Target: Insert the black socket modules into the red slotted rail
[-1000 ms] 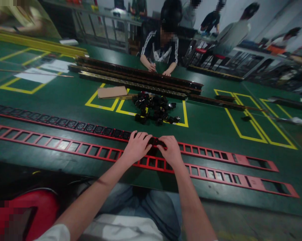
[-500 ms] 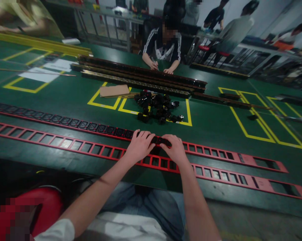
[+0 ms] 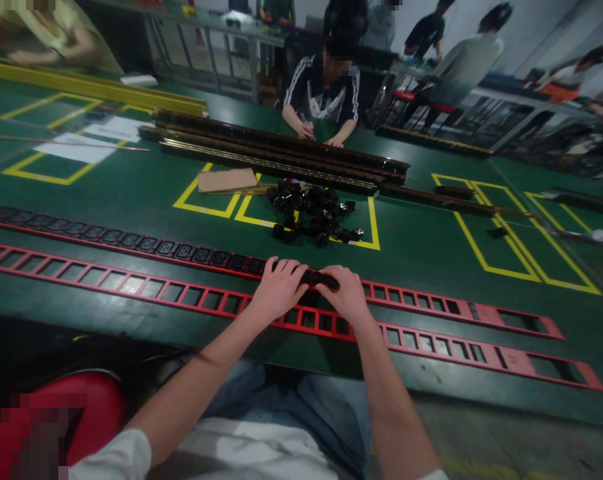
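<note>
My left hand (image 3: pixel 280 288) and my right hand (image 3: pixel 345 295) are side by side at the far red slotted strip (image 3: pixel 486 315). Their fingers curl over black socket modules (image 3: pixel 326 279) seated in or on it, thumbs toward each other, with part of the modules hidden beneath the fingers. To the left, a row of square black sockets (image 3: pixel 184 252) fills the slots. Right of my hands the slots show no sockets. A second red slotted strip (image 3: pixel 516 362) lies parallel and nearer to me, passing under my wrists.
A pile of loose black parts (image 3: pixel 319 210) lies beyond my hands, beside a cardboard piece (image 3: pixel 227 181). Long dark rails (image 3: pixel 281 150) stretch across the green table (image 3: pixel 411 240). Opposite, a person (image 3: pixel 324 93) holds a pen. A red stool (image 3: pixel 94 407) stands at lower left.
The view has shifted slightly, so the strips' right ends appear further left. Both hands keep nearly the same place and grip on the socket modules.
</note>
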